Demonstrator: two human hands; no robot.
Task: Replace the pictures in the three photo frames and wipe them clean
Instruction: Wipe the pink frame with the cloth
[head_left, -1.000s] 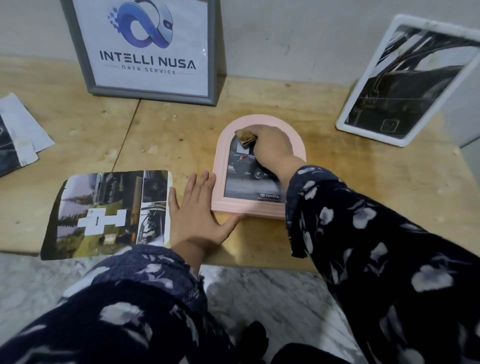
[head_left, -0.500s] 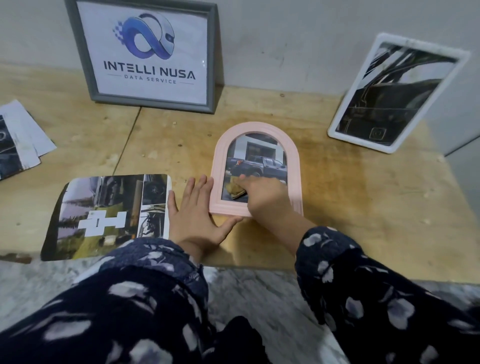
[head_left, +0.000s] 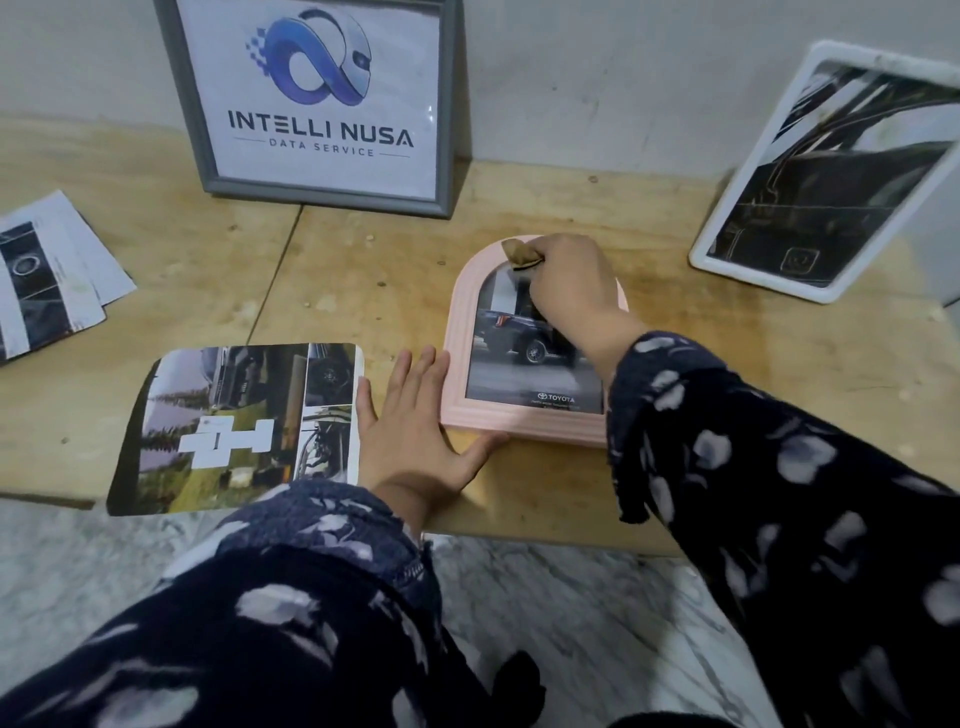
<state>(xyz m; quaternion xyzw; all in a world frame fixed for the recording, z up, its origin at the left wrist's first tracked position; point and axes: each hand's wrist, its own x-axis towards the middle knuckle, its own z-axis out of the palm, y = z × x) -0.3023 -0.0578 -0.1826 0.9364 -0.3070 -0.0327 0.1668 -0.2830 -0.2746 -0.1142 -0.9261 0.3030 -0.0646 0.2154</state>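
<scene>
The brown cloth (head_left: 521, 253) is now pinched in the right hand (head_left: 569, 283) at the arched top of the pink frame (head_left: 457, 332), having been down near the frame's lower edge half a second ago. Another upward wiping stroke is thus completed. The frame is steadied flat by the left hand (head_left: 415, 426), fingers spread against its lower left corner. Wiping looks well underway.

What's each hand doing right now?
Left hand: open, flat on the table, touching the pink frame.
Right hand: closed, holding a brown cloth on the frame.
</scene>
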